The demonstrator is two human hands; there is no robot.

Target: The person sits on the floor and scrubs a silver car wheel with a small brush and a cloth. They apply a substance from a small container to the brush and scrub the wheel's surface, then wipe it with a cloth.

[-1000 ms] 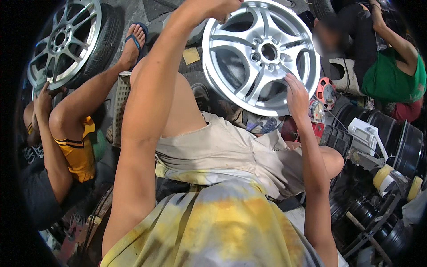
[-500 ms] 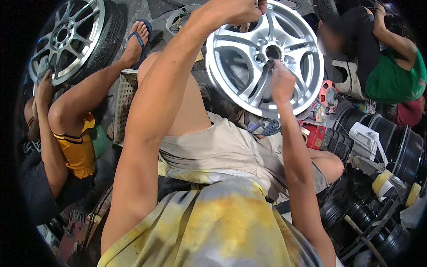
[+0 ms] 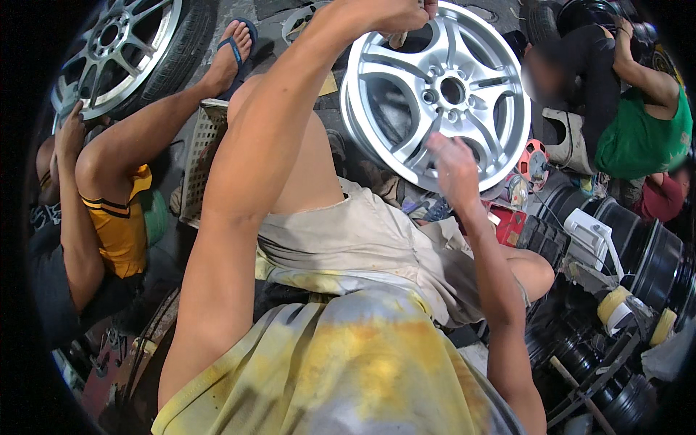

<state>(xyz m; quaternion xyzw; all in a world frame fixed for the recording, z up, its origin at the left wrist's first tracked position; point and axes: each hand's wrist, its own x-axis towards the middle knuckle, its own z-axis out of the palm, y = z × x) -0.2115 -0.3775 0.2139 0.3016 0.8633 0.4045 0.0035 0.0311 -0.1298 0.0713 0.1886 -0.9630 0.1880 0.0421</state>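
The silver five-spoke metal wheel (image 3: 475,88) lies right of the left hand (image 3: 404,19), beyond the right hand (image 3: 457,172); a silver multi-spoke wheel with black tyre (image 3: 177,58) sits left of both, black metal rims (image 3: 639,245) right.

Toward the left edge of the floor (image 3: 268,54) in view, you have a tyred multi-spoke wheel (image 3: 109,49) and a pale lattice crate (image 3: 204,156); toward its right edge, black rims (image 3: 638,246), a white device (image 3: 586,233) and a red box (image 3: 510,226).
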